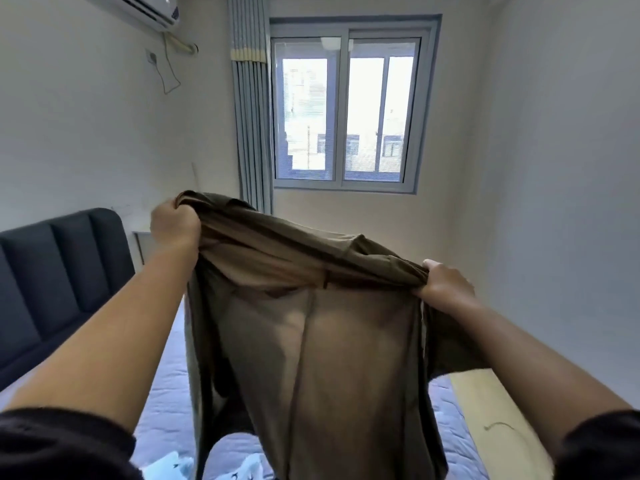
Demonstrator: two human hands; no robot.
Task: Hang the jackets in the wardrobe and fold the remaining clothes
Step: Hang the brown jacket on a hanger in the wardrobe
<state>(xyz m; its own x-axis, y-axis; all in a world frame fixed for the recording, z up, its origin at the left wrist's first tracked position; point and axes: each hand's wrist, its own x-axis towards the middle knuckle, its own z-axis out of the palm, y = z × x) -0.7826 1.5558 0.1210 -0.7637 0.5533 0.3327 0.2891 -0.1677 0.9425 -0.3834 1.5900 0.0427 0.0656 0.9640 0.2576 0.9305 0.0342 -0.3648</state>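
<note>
While the olive-brown garment (329, 341) hangs spread between the two raised hands, it blocks most of the bed (166, 393) behind it, so what lies on the middle of the quilted lavender cover cannot be seen. The left hand (175, 225) is a closed fist bunching the top edge of the cloth at the higher corner. The right hand (445, 284), lower and nearer, grips the opposite corner with curled fingers and the thumb on top. The thin cloth sags between them and falls in long folds over the bed; whether it is a jacket or trousers I cannot tell. Black sleeves (52, 445) cover both upper arms. At the bottom edge, partly hidden by the hanging cloth, lies a pale blue printed fabric (169, 464) on the cover. A dark blue padded headboard (62, 271) stands at the left against the wall, with a small white bedside table (142, 244) just beside it. Along the right side of the mattress runs a light wooden bed frame (491, 410). The far wall holds a grey-framed sliding window (349, 109), bright with daylight, and a grey-blue curtain (251, 116) is gathered at its left. An air conditioner (138, 8) is mounted high on the left wall, its cord dangling below.
</note>
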